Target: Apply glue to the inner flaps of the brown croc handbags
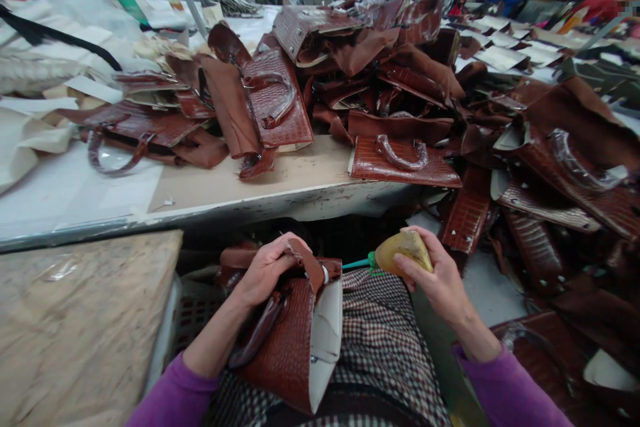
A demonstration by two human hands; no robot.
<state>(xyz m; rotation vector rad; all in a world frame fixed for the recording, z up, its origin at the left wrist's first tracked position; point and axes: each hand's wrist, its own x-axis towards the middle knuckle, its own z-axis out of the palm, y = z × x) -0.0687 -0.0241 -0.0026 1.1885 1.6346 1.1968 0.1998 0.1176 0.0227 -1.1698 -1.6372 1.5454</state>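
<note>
A reddish-brown, crocodile-textured handbag (287,340) rests on my lap, its pale inner side facing right and its handle hanging at the left. My left hand (267,270) grips the bag's top edge, where a brown flap folds over. In my right hand (435,273) is a yellowish squeeze bottle (403,252), held tilted on its side. Its green collar and thin blue-green nozzle point left, and the tip reaches the bag's upper right edge. Whether anything comes out of the nozzle cannot be seen.
Ahead, a worktable (225,180) bears a heap of similar brown handbags (280,93). More bags (565,153) are piled at the right, down beside my lap. A stained board (80,320) lies at the left. People stand in the far background.
</note>
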